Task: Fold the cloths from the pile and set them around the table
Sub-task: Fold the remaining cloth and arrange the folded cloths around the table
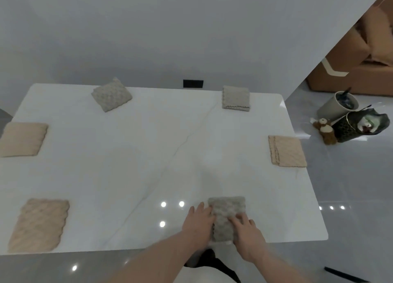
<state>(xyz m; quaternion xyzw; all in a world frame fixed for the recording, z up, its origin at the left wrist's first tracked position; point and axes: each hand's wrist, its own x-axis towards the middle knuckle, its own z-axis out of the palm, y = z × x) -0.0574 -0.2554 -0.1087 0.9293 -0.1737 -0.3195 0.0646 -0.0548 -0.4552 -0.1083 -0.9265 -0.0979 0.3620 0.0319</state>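
grey wall (148, 27) and shiny grey floor (350, 187) frame a big white table (138, 155) with a thin vein running across it and round ceiling-light reflections near the front edge. off to the right, an orange-brown sofa (361, 70) stands on the floor, and nearer the table two round bins (340, 110) sit side by side with a small brown plush toy (324, 130) just beside them. a small black plate (193, 83) sits on the wall right behind the table's far edge.

six folded cloths lie around the table. a beige cloth (39, 225) lies at the near left, another beige cloth (22, 139) at the left edge, and a third beige cloth (287, 150) at the right edge, slightly over it. a grey cloth (111, 94) sits at the far left, turned at an angle, and a second grey cloth (236, 97) at the far right, lying square.

the sixth, a folded grey cloth (227, 210), lies at the near edge right of centre, under both hands. the left hand (198, 221) lies against its left side with fingers straight and relaxed, touching the edge. the right hand (246, 229) rests on top of its lower right part, fingers slightly bent and pressing down on the fabric, not wrapped round it. both bare forearms reach in from the bottom of the view.
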